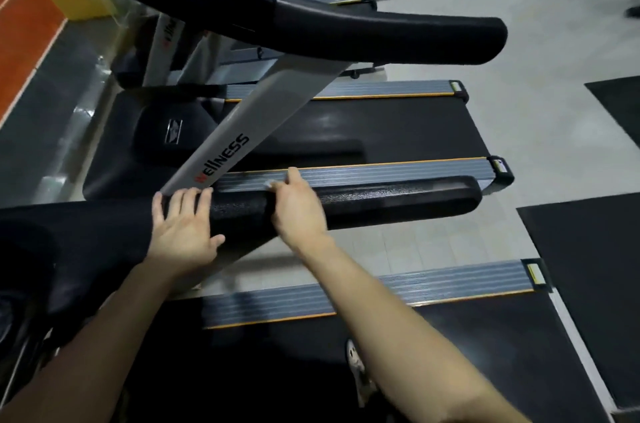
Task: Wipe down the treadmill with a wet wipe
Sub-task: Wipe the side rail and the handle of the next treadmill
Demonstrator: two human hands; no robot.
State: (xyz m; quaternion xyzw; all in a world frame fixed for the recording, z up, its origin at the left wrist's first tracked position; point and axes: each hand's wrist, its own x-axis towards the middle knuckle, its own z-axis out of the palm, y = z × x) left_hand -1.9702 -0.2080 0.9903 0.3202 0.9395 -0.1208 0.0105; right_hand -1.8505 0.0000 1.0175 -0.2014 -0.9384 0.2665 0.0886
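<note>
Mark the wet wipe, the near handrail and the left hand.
wet wipe (269,184): head view, the small white sliver that shows.
near handrail (398,201): head view, bare black top towards its free end.
left hand (183,232): head view, back of the hand.

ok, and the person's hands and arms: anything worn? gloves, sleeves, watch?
Nothing worn that shows. The left hand and right hand are ungloved, with no rings visible. The left forearm and right forearm are uncovered to the frame edge: no sleeve, watch or band in view, and no markings.
</note>
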